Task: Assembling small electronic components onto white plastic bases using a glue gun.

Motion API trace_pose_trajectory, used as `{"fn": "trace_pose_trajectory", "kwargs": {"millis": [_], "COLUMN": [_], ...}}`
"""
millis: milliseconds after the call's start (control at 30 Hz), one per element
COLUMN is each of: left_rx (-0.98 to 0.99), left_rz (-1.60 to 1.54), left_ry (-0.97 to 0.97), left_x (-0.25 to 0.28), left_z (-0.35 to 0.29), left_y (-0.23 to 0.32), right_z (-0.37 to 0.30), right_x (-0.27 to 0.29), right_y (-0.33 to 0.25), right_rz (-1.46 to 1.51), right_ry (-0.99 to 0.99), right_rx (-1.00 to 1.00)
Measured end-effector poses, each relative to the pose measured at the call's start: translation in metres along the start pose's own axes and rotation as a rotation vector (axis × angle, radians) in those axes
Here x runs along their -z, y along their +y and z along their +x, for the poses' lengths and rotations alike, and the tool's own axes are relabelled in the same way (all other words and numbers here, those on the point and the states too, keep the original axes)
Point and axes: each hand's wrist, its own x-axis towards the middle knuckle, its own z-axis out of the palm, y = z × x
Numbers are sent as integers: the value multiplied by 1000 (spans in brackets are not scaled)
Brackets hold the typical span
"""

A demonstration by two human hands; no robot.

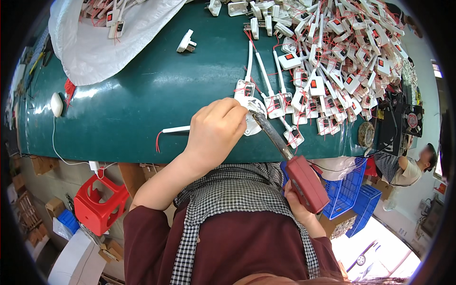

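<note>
My right hand [298, 203] grips the dark red handle of a soldering iron [306, 183], partly hidden behind it. The iron's grey barrel slants up and left to a white round piece [252, 127] on the table. Beside the tip, my left hand [211, 130] is closed in a pinch; its fingers cover what they hold. Just beyond them lies an open white switch housing [244, 89] with red wires and a white cable. More open housings [274, 105] with cables sit right of the tip. A white cable with red wire ends [175, 129] emerges by my left wrist.
A large heap of white switch pieces [332, 57] covers the green table's [123, 118] right side. A white plug [185, 42] and a white bag [102, 52] lie farther back. A red stool [97, 204], blue crates [349, 185] and another person [413, 166] are around the table.
</note>
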Motion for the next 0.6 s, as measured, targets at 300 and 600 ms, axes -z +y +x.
{"fn": "trace_pose_trajectory", "kwargs": {"millis": [300, 600], "left_rx": [-28, -35], "left_rz": [-6, 14], "left_ry": [48, 73], "left_x": [-3, -4], "left_z": [-2, -4], "left_y": [-2, -1], "right_z": [-8, -4], "right_x": [2, 0], "right_y": [8, 6], "right_rz": [18, -36], "right_ry": [14, 4], "right_rx": [33, 23]}}
